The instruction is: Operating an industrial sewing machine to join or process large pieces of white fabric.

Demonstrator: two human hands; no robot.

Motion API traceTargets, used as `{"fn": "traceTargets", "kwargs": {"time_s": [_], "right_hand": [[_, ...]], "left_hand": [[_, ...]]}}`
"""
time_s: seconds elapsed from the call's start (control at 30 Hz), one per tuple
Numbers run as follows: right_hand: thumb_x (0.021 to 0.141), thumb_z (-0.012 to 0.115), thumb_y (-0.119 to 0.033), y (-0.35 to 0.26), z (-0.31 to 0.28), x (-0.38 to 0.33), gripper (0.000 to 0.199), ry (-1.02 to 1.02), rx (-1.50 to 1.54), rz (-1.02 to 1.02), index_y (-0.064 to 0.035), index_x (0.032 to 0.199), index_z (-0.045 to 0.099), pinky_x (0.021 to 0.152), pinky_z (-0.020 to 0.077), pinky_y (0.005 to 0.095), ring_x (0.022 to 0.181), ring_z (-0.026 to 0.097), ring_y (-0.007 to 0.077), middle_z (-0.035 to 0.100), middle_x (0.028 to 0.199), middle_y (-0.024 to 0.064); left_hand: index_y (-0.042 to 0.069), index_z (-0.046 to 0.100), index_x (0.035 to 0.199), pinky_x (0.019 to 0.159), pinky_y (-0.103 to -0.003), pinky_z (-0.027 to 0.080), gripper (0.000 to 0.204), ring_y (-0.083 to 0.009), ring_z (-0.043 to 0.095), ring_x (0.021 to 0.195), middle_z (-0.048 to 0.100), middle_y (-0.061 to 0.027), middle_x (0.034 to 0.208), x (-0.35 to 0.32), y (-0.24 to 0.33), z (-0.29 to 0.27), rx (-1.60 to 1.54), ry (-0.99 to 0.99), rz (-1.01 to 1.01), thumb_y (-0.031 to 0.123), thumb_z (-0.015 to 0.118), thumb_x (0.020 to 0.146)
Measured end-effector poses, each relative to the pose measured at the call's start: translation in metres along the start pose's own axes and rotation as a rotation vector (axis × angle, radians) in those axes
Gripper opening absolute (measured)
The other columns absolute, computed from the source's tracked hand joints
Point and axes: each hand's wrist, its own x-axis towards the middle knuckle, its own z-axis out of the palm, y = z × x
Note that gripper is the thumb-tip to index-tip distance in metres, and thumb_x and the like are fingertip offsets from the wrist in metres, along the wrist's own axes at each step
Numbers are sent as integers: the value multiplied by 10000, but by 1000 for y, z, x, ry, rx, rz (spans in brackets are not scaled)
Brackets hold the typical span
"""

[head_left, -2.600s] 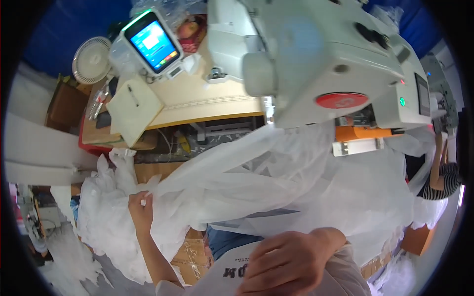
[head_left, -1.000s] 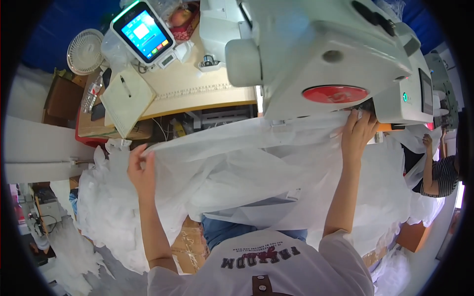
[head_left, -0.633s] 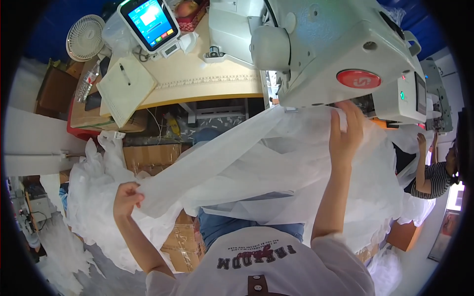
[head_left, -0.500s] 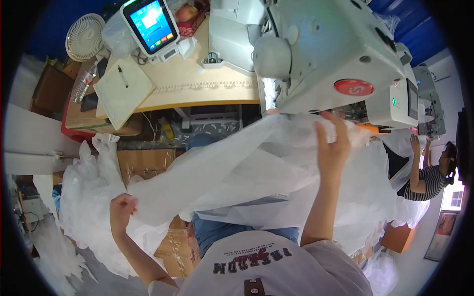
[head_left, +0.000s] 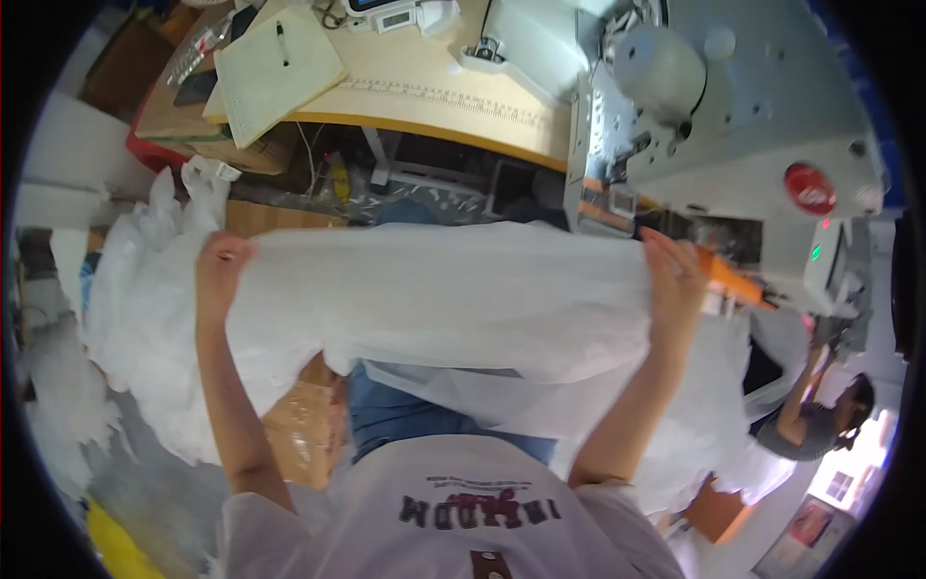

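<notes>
A wide sheet of thin white fabric (head_left: 453, 289) stretches across my lap, its far edge pulled nearly straight between my hands. My left hand (head_left: 224, 261) pinches the left end of that edge, beside a heap of the same white material. At the other end my right hand (head_left: 673, 270) grips the edge, fingers closed, just in front of the sewing machine (head_left: 752, 125). Lower folds of the fabric hang over my jeans and spread to the right.
Beyond the fabric lies a wooden tabletop (head_left: 434, 72) with a printed ruler strip, a notepad (head_left: 275, 77) and a pen (head_left: 282, 43). An orange part (head_left: 735, 280) juts near my right hand. Cardboard boxes (head_left: 304, 434) stand below. Another person (head_left: 820, 420) works at far right.
My left hand has moved up and away from me with the fabric. The right hand, open before, has closed on the edge, and the sheet is now drawn taut. The view has shifted right.
</notes>
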Motion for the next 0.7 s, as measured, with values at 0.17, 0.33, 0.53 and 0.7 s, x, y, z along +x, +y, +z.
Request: {"fn": "traceTargets", "kwargs": {"time_s": [0.17, 0.33, 0.53, 0.7], "right_hand": [[864, 602, -201, 71, -34, -41, 229, -71, -173, 279, 14, 934, 636, 688, 369, 203, 730, 486, 83, 558, 764, 5], [853, 613, -208, 31, -37, -44, 212, -464, 590, 182, -2, 803, 604, 615, 314, 187, 667, 407, 47, 502, 714, -35], [831, 641, -261, 18, -55, -23, 269, -564, 425, -18, -5, 762, 599, 567, 316, 213, 628, 393, 55, 475, 664, -48], [820, 644, -272, -3, -17, -6, 310, 251, 198, 128, -3, 681, 579, 524, 330, 246, 573, 404, 115, 482, 603, 5]], "left_hand": [[34, 609, 801, 608, -225, 431, 75, -98, 533, 638, 590, -27, 757, 5, 52, 2, -524, -519, -444, 100, 598, 834], [84, 601, 939, 713, -266, 469, 165, -107, 559, 821, 595, -25, 915, 39, 48, -11, -769, -37, -572, 215, 627, 842], [92, 588, 1045, 736, -236, 454, 250, -97, 538, 881, 594, 8, 960, 33, 18, -41, -1093, 127, -600, 215, 642, 834], [109, 594, 848, 616, -213, 426, 95, -59, 511, 651, 515, 57, 688, 24, 25, -30, -471, -282, -492, 184, 641, 814]]}}
